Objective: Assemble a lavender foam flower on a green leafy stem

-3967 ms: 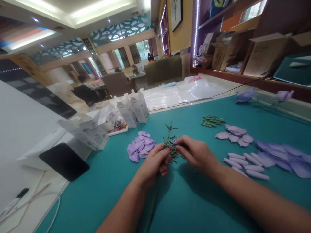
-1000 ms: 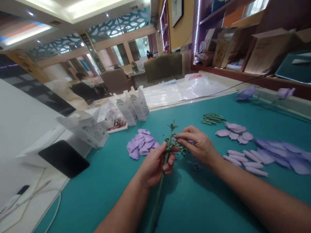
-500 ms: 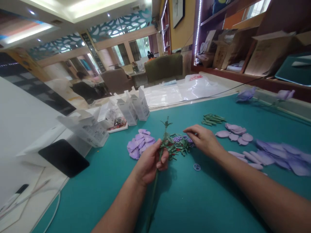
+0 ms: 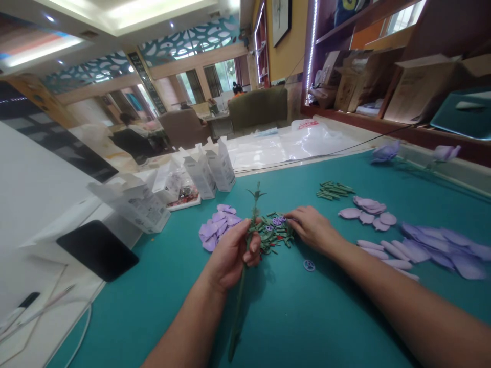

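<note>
Left hand [image 4: 230, 255] gripping green stem [image 4: 238, 306], right hand [image 4: 312, 227] flat, touching small-parts pile [image 4: 274, 234], purple petals [image 4: 215, 226] at ten o'clock, teal counter [image 4: 307, 322]

You get a single view, from the camera on your head. It faces forward and down over the bench [image 4: 153, 286], close above your left hand [image 4: 230, 253] and right hand [image 4: 312, 227], with the shelves [image 4: 383, 76] beyond at upper right.

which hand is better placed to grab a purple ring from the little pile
Probably the right hand: its fingers touch the parts pile, while the left hand grips the green stem.
</note>
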Action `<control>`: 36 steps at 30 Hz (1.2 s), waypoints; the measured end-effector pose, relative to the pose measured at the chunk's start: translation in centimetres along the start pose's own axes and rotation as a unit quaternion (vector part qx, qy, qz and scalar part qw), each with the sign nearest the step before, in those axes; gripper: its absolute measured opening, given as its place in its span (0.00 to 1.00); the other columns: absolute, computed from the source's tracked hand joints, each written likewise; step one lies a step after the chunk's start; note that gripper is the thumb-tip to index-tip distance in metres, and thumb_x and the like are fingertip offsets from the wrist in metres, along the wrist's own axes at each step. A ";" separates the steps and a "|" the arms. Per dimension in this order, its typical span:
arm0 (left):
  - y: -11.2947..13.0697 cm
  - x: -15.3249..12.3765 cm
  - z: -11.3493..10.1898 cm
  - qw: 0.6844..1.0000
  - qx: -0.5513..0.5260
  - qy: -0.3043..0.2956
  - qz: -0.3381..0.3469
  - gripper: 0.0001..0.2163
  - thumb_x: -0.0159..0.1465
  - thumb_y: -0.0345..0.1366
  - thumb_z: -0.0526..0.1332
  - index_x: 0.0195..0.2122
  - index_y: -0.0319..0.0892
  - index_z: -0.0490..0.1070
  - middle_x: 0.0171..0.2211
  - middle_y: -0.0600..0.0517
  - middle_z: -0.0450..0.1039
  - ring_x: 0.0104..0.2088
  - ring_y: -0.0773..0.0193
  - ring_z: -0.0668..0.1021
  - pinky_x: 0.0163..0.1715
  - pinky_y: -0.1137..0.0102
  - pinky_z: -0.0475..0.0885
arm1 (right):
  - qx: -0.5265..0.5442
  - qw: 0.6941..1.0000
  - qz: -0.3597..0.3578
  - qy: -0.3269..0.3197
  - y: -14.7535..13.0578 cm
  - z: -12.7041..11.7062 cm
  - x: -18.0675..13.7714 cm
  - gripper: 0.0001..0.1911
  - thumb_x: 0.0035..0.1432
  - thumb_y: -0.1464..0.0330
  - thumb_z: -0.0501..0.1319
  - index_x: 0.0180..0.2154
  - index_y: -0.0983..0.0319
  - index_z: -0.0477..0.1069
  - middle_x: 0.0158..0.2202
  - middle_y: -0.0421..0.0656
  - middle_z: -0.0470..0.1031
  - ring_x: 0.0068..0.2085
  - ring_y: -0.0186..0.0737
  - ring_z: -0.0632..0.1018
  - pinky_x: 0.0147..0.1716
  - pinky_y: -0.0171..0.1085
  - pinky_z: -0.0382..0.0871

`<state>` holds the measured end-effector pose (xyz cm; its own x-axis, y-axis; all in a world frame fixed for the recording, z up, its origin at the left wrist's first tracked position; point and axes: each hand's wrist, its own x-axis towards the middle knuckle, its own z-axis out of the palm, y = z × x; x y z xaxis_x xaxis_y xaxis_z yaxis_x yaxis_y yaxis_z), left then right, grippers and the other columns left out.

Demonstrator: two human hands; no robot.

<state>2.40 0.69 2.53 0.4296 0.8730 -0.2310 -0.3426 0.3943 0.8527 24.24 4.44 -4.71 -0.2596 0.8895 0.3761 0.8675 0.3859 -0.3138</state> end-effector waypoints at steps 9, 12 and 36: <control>0.1 0.0 -0.1 1.000 -0.011 0.001 0.000 0.10 0.63 0.41 0.58 0.38 0.39 0.71 0.15 0.59 0.63 0.12 0.76 0.55 0.13 0.80 0.57 | 0.020 0.992 -0.121 0.021 -3.0 1.4 -0.8 0.14 0.63 0.72 0.56 0.49 0.61 0.73 0.50 0.50 0.76 0.54 0.49 0.71 0.52 0.49 0.65; 0.0 0.1 0.0 1.000 -0.013 0.004 -0.001 0.10 0.63 0.41 0.59 0.38 0.38 0.71 0.15 0.59 0.63 0.12 0.76 0.56 0.13 0.79 0.57 | -0.008 0.992 -0.125 0.026 -3.5 1.8 -0.9 0.17 0.63 0.74 0.56 0.52 0.61 0.71 0.52 0.51 0.75 0.56 0.51 0.70 0.51 0.51 0.65; -0.5 0.3 0.0 1.000 -0.010 0.003 -0.018 0.12 0.63 0.41 0.59 0.42 0.37 0.71 0.16 0.58 0.63 0.12 0.76 0.56 0.13 0.80 0.56 | -0.129 0.987 -0.101 -0.001 -4.2 1.2 -0.3 0.07 0.63 0.72 0.58 0.33 0.62 0.73 0.35 0.46 0.75 0.40 0.47 0.71 0.38 0.41 0.56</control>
<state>2.69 0.78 2.04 0.4370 0.8595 -0.2651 -0.3442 0.4320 0.8336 20.16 2.80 -4.55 -0.4387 0.8019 0.4055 0.8773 0.4800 -0.0003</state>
